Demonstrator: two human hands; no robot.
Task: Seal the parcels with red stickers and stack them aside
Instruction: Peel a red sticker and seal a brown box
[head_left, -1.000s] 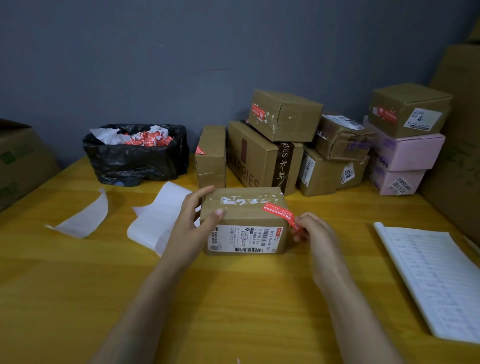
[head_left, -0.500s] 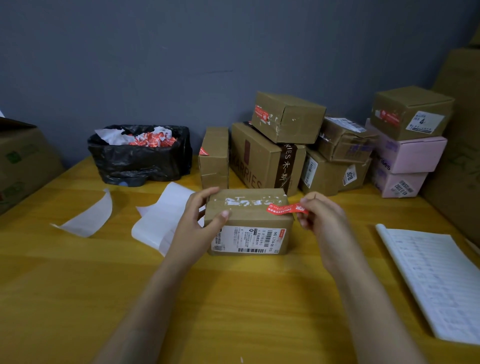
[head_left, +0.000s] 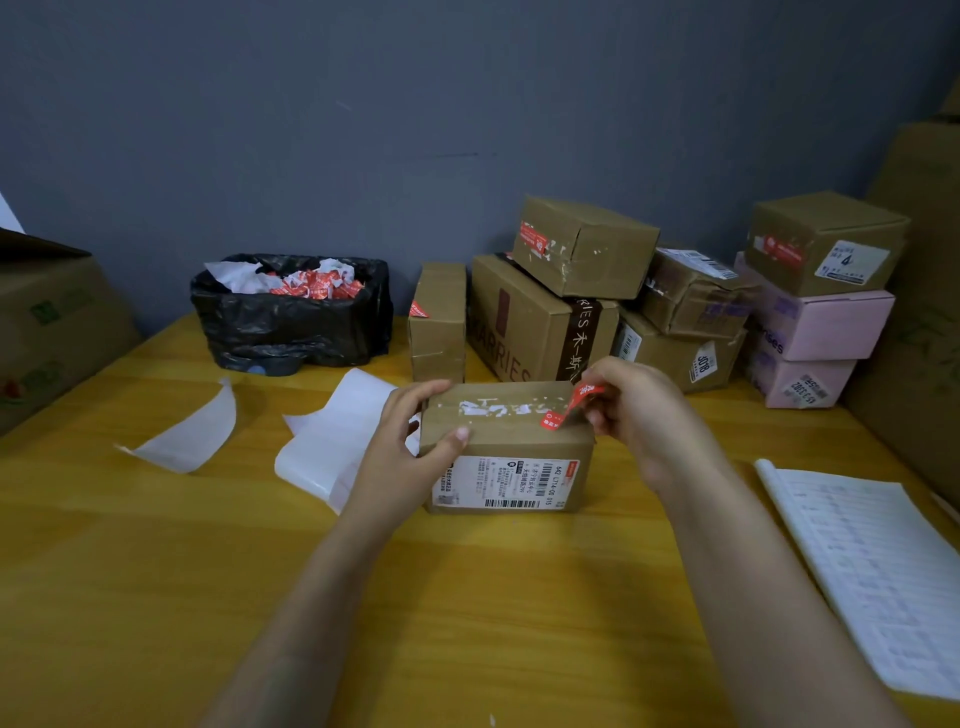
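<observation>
A brown cardboard parcel (head_left: 511, 447) with a white shipping label on its front lies on the yellow table (head_left: 467, 597) in front of me. My left hand (head_left: 410, 447) grips its left end, thumb on the front edge. My right hand (head_left: 631, 410) pinches the free end of a red sticker (head_left: 569, 408), which is lifted up; the sticker's lower end touches the parcel's top near the right edge. White torn tape residue runs along the parcel's top.
Behind stands a pile of brown parcels (head_left: 582, 291) and pink boxes (head_left: 821, 332), some with red stickers. A black bag bin (head_left: 291, 312) holds red and white scraps. White backing sheets (head_left: 332, 441) lie left. A lined notebook (head_left: 872, 571) lies right; large cartons flank both sides.
My right hand has risen from the parcel's right side to above its top corner, lifting the sticker's free end upward. My left hand has stayed on the parcel.
</observation>
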